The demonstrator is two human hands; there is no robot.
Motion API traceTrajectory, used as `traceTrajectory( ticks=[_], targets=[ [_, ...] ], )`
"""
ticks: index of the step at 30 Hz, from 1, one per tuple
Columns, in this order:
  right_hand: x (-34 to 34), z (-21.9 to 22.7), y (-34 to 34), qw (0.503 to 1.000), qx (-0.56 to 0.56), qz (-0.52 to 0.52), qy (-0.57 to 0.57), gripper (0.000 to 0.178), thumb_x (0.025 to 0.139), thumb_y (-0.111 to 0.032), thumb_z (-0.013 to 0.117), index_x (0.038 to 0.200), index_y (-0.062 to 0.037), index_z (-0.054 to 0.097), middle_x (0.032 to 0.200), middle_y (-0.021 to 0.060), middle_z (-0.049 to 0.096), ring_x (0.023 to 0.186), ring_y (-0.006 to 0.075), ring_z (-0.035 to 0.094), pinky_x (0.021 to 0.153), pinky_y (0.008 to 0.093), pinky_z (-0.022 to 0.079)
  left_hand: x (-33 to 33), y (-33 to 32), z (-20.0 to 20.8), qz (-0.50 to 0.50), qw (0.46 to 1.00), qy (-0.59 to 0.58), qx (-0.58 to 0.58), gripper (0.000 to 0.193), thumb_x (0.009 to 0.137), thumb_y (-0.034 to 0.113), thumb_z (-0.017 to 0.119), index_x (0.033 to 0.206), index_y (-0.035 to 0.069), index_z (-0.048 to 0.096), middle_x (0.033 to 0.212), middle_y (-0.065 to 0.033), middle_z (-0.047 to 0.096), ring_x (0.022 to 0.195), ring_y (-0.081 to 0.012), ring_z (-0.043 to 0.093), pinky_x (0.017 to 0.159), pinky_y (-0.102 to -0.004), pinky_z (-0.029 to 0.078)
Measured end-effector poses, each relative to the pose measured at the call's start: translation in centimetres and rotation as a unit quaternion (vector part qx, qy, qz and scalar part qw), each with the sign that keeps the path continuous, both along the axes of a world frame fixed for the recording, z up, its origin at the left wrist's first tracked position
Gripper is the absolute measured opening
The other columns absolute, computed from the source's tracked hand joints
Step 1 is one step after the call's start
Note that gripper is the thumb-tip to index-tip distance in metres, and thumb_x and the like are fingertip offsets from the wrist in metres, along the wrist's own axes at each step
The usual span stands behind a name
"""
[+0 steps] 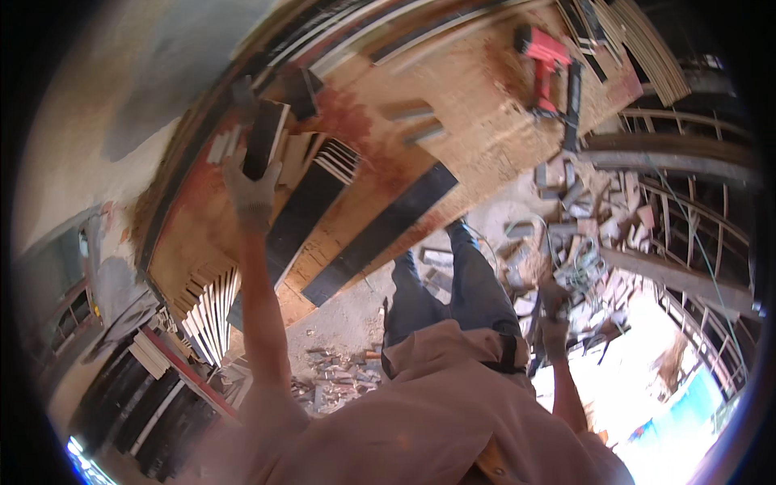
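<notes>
My left hand (252, 194), in a pale knit glove, reaches over the left part of the workbench (485, 145). Its fingers are closed round the lower end of a wood block (265, 139) with a dark face and a pale edge. Beside this hand lies a stack of dark-faced boards (305, 212), with a single dark-faced board (384, 230) to its right. Low at my right side hangs my gloved right hand (554, 338), closed at the bottom of a dark, blurred object (553, 297) whose kind I cannot make out.
A red and black nail gun (550, 69) lies at the bench's far right. Pale strips (212, 311) fan out at the near left. Long dark strips (347, 40) line the back. Wood offcuts (598, 202) litter the floor right of the bench, along with a coiled hose (578, 271).
</notes>
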State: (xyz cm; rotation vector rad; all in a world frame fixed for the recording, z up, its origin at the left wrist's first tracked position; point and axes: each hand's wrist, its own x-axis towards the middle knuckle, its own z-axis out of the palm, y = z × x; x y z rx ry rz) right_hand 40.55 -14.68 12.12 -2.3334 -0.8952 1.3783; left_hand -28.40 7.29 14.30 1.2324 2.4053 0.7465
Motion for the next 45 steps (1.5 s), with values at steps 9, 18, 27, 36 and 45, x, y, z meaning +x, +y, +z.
traceTrajectory(
  ticks=[9, 18, 27, 36, 45],
  targets=[
    [-3.3, -6.8, 12.0, 0.994, 0.041, 0.094, 0.025, 0.017, 0.08, -0.006, 0.072, 0.068, -0.0062, 0.06, 0.058, -0.0005, 0.057, 0.047, 0.0094, 0.053, 0.043, 0.029, 0.039, 26.1, -7.8, -11.4, -0.155, 0.986, 0.01, 0.052, 0.085, 0.066, 0.015, 0.088, 0.14, 0.003, 0.047, 0.135, -0.0182, 0.055, 0.127, -0.04, 0.052, 0.107, -0.0504, 0.041],
    [-6.3, -9.8, 15.6, 0.975, 0.05, 0.211, -0.052, 0.049, 0.072, -0.032, 0.086, 0.103, -0.0007, 0.066, 0.093, 0.0161, 0.072, 0.087, 0.0283, 0.073, 0.072, 0.0398, 0.058, 28.5, -7.1, -16.1, -0.132, 0.985, 0.109, -0.002, 0.096, 0.068, 0.029, 0.088, 0.147, 0.003, 0.041, 0.148, -0.0219, 0.048, 0.139, -0.042, 0.043, 0.116, -0.0521, 0.034],
    [-9.9, -9.0, 17.6, 0.935, 0.098, 0.341, -0.022, 0.048, 0.076, -0.03, 0.08, 0.115, -0.0063, 0.064, 0.097, 0.0227, 0.072, 0.091, 0.0387, 0.072, 0.076, 0.0444, 0.058, 28.7, -6.9, -17.2, -0.103, 0.991, 0.079, -0.015, 0.087, 0.067, 0.028, 0.089, 0.143, 0.005, 0.052, 0.149, -0.0188, 0.05, 0.14, -0.0372, 0.045, 0.116, -0.0487, 0.036],
    [-13.9, -7.8, 21.8, 0.927, 0.028, 0.354, 0.118, 0.052, 0.074, -0.021, 0.079, 0.12, -0.0051, 0.064, 0.1, 0.0218, 0.073, 0.096, 0.0351, 0.072, 0.079, 0.0408, 0.059, 28.8, -6.6, -17.5, -0.077, 0.995, 0.059, -0.032, 0.087, 0.063, 0.024, 0.09, 0.141, 0.007, 0.055, 0.148, -0.0164, 0.052, 0.139, -0.036, 0.046, 0.117, -0.0483, 0.035],
    [-16.1, -8.5, 22.9, 0.914, 0.04, 0.379, 0.141, 0.049, 0.077, -0.019, 0.077, 0.122, -0.0068, 0.063, 0.102, 0.0204, 0.073, 0.098, 0.0339, 0.072, 0.083, 0.0392, 0.058, 28.3, -6.4, -17.4, -0.086, 0.996, 0.036, -0.017, 0.089, 0.059, 0.021, 0.092, 0.139, 0.008, 0.056, 0.145, -0.0164, 0.055, 0.136, -0.0348, 0.049, 0.114, -0.0464, 0.038]
  ],
)
